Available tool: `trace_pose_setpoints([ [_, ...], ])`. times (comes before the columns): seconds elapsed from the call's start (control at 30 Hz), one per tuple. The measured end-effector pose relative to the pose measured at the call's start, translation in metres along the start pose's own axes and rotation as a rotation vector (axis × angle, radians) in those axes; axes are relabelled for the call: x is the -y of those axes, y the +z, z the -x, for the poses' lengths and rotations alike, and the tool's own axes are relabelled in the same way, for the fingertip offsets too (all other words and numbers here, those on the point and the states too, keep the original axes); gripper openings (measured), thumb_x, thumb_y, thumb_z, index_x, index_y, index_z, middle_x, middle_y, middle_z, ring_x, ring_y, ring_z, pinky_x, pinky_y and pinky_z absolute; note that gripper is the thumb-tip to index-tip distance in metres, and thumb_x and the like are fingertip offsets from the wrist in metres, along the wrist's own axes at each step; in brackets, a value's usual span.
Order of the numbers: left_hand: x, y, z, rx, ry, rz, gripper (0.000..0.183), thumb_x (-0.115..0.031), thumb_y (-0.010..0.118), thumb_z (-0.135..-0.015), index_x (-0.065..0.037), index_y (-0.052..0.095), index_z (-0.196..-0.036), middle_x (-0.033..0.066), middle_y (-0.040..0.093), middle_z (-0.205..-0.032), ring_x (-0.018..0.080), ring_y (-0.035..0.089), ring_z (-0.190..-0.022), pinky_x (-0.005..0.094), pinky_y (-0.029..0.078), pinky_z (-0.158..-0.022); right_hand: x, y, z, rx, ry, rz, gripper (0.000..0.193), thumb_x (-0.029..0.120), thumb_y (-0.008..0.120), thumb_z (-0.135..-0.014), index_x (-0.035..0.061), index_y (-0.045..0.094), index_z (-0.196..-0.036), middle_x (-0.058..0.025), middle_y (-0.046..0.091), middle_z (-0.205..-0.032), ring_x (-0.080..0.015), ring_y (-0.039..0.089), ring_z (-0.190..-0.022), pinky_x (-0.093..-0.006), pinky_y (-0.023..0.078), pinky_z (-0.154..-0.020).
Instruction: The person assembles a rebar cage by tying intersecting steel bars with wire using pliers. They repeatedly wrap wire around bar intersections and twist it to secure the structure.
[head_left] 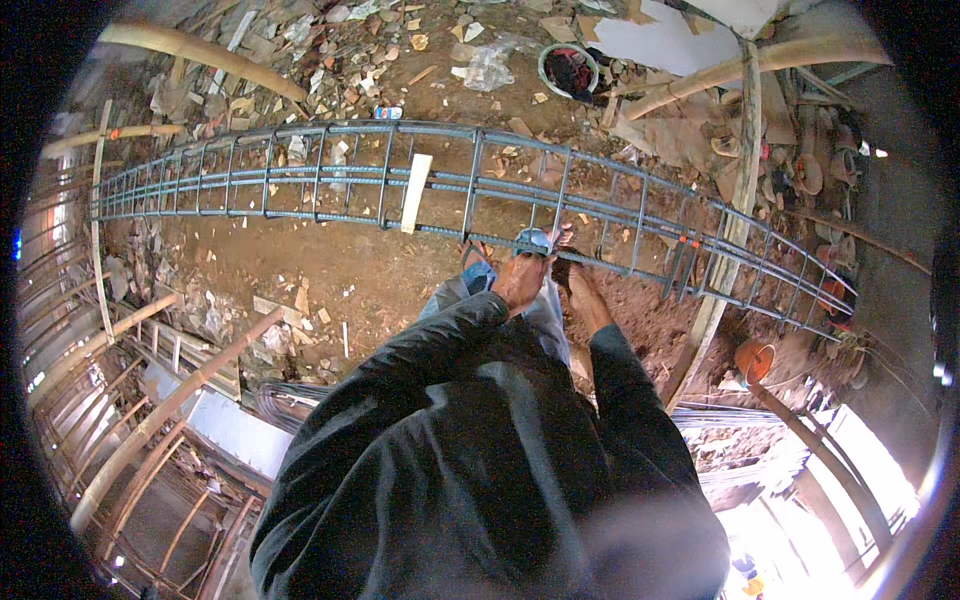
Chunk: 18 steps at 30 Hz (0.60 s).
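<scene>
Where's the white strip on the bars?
In the head view, the white strip lies across the steel cage, left of centre, up and left of the person's left hand.

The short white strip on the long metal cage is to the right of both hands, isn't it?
Nearly! The head view shows the short white strip on the long metal cage, but it's to the left of the left hand and the right hand.

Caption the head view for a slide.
Long rebar cage above littered ground, left hand and right hand at its near edge.
</scene>
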<state>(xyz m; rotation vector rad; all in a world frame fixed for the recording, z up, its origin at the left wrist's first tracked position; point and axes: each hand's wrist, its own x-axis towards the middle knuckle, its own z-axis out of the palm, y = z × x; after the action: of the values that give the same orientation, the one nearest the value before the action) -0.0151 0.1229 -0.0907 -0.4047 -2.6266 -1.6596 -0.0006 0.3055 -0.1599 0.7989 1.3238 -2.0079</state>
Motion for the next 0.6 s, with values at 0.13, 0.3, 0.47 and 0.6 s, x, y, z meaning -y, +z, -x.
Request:
trace_pose_setpoints([
  [0.13, 0.002, 0.0, 0.005, 0.371, -0.365, -0.251, 0.034, -0.029, 0.049, -0.104, -0.002, 0.064, -0.115, 0.0295, 0.068, -0.096, 0.0504, 0.064, -0.086, 0.0591, 0.051, -0.072, -0.012, 0.006, -0.012, -0.144, 0.103, -0.263, 0.009, 0.016, 0.065, -0.098, 0.0122, 0.067, -0.105, -0.0016, 0.069, -0.093, -0.0145, 0.065, -0.078, -0.0317, 0.057, -0.07],
  [0.3, 0.006, -0.001, 0.009, 0.377, -0.295, -0.266, 0.032, -0.028, 0.051, -0.103, -0.004, 0.064, -0.12, 0.0285, 0.067, -0.102, 0.0493, 0.064, -0.089, 0.057, 0.052, -0.072, -0.03, 0.011, -0.022, -0.096, -0.025, -0.432, 0.007, 0.02, 0.069, -0.097, 0.0155, 0.068, -0.103, 0.0026, 0.067, -0.087, -0.0126, 0.063, -0.082, -0.0329, 0.057, -0.072],
  [0.47, -0.005, -0.007, 0.004, 0.207, -0.004, -0.441, 0.033, -0.021, 0.054, -0.1, -0.007, 0.06, -0.13, 0.0271, 0.066, -0.109, 0.0466, 0.065, -0.094, 0.0551, 0.053, -0.072, -0.056, 0.014, -0.034, -0.201, 0.004, -0.432, 0.011, 0.026, 0.06, -0.102, 0.0188, 0.069, -0.103, 0.0034, 0.066, -0.089, -0.0125, 0.062, -0.082, -0.038, 0.054, -0.071],
  [0.6, -0.002, -0.006, 0.006, 0.435, -0.337, -0.39, 0.038, -0.009, 0.052, -0.095, -0.008, 0.06, -0.132, 0.0272, 0.066, -0.111, 0.0458, 0.065, -0.097, 0.0535, 0.054, -0.073, -0.039, 0.017, -0.017, -0.142, -0.025, 0.001, 0.022, 0.034, 0.059, -0.101, 0.0151, 0.069, -0.108, -0.0026, 0.07, -0.099, -0.0189, 0.064, -0.087, -0.04, 0.052, -0.074],
])
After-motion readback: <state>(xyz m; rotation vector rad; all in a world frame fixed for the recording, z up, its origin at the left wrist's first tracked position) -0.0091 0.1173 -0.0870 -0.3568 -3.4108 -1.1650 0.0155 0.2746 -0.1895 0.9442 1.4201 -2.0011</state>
